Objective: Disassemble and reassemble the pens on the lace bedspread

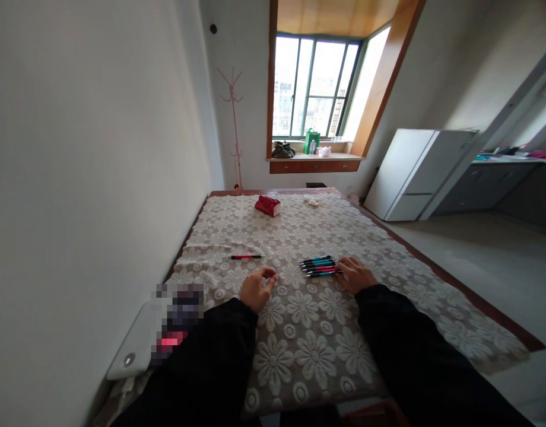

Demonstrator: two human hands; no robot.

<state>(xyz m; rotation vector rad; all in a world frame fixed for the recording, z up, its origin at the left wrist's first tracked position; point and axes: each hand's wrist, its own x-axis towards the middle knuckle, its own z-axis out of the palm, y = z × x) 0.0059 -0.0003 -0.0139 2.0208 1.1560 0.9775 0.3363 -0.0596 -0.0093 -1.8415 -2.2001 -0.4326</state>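
Observation:
My left hand (257, 287) rests on the flowered lace tablecloth (300, 332) with its fingers curled loosely; nothing shows in it. A single red-and-black pen (247, 257) lies just beyond it, apart from the hand. My right hand (355, 274) lies flat on the cloth, its fingertips touching the right end of a row of several pens (318, 266), teal, pink and dark, laid side by side. Both arms wear black sleeves.
A red box (267, 205) and a small pale object (313, 202) lie at the table's far end. A white device (135, 347) sits at the near left corner by the wall. Beyond stand a pink coat rack (234, 118), a window ledge and a white cabinet (415, 175).

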